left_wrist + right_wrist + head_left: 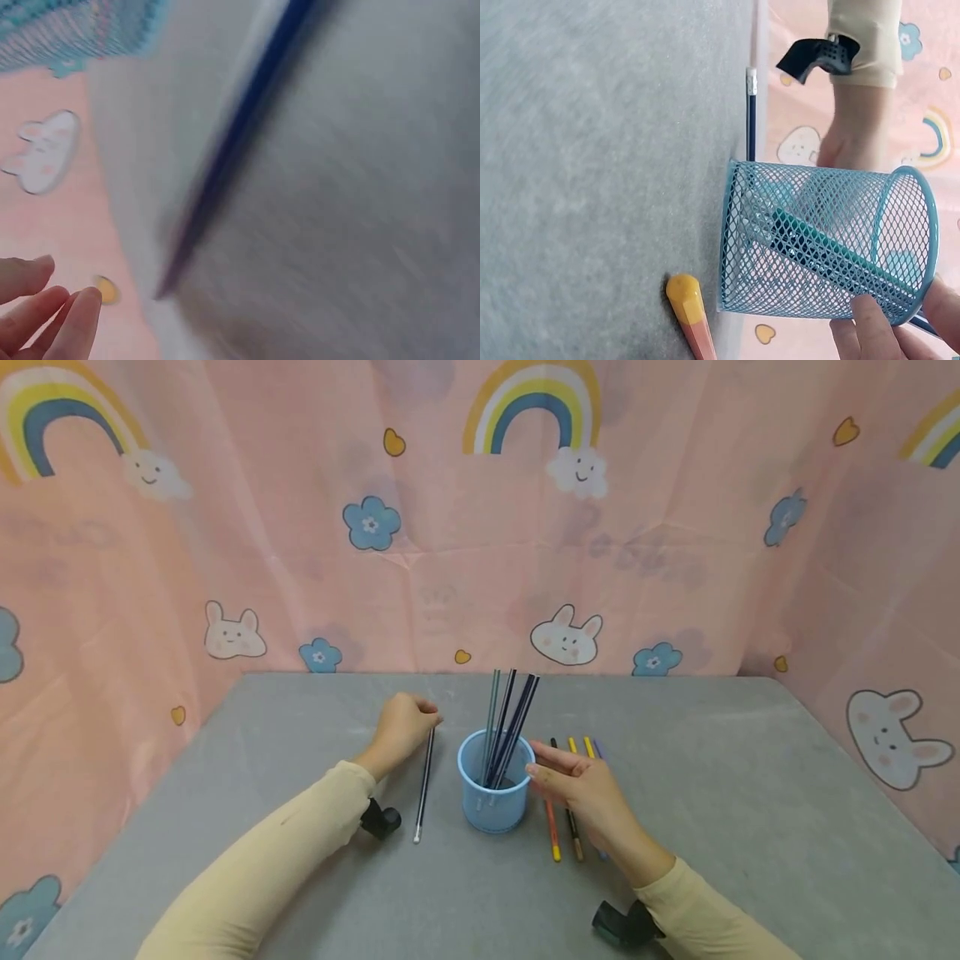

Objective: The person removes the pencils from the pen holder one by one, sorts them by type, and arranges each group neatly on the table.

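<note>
A light-blue mesh pencil cup (495,810) stands upright on the table, with several dark and green pencils (510,727) leaning inside it. My right hand (581,785) holds the cup at its right side; in the right wrist view the thumb is at the rim and the fingers (874,326) lie against the mesh. To the cup's left lies a dark-blue pencil (424,789), its white eraser end toward me. My left hand (405,727) hovers by that pencil's far end; in the left wrist view a gap shows between its fingertips (86,304) and the pencil (232,142).
Right of the cup, partly under my right hand, lie several pencils, among them a red one with a yellow end (552,831) and a black one (574,837). The grey table (712,777) ends at a pink printed curtain (450,585).
</note>
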Action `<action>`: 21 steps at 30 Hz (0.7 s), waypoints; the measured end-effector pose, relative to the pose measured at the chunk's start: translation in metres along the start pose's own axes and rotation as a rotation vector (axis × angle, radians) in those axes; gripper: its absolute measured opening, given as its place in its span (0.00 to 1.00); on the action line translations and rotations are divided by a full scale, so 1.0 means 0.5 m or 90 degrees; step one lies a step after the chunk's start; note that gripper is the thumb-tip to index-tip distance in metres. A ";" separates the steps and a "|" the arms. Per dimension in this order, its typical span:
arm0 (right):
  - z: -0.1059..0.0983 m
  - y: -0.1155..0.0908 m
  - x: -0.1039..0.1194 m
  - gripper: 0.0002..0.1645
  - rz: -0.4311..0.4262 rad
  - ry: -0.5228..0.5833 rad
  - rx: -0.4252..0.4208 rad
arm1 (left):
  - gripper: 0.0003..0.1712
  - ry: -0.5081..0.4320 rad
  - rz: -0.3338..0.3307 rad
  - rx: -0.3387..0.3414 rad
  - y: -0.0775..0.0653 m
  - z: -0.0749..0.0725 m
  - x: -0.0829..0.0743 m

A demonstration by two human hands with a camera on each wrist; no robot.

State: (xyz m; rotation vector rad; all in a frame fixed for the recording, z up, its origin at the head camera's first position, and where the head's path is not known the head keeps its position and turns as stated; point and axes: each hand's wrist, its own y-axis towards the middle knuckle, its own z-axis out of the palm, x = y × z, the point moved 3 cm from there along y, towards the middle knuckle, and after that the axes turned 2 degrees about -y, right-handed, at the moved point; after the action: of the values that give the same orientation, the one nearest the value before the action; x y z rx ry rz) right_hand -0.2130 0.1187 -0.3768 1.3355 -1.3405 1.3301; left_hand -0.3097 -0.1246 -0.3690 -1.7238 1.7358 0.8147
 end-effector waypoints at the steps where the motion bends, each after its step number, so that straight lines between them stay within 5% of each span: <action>1: 0.000 0.000 0.001 0.29 0.000 0.001 -0.001 | 0.12 -0.003 0.008 -0.001 -0.003 -0.002 -0.007; 12: 0.003 -0.002 0.005 0.29 0.006 0.005 -0.003 | 0.16 -0.150 0.078 -0.031 -0.043 -0.023 -0.074; 21: 0.002 0.001 0.002 0.29 -0.003 0.004 0.001 | 0.18 -0.182 0.087 -0.020 -0.068 -0.014 -0.107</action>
State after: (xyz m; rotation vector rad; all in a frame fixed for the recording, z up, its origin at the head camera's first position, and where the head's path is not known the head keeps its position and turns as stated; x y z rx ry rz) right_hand -0.2135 0.1174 -0.3759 1.3341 -1.3321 1.3309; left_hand -0.2745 -0.0941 -0.3258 -1.4373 1.6636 1.0958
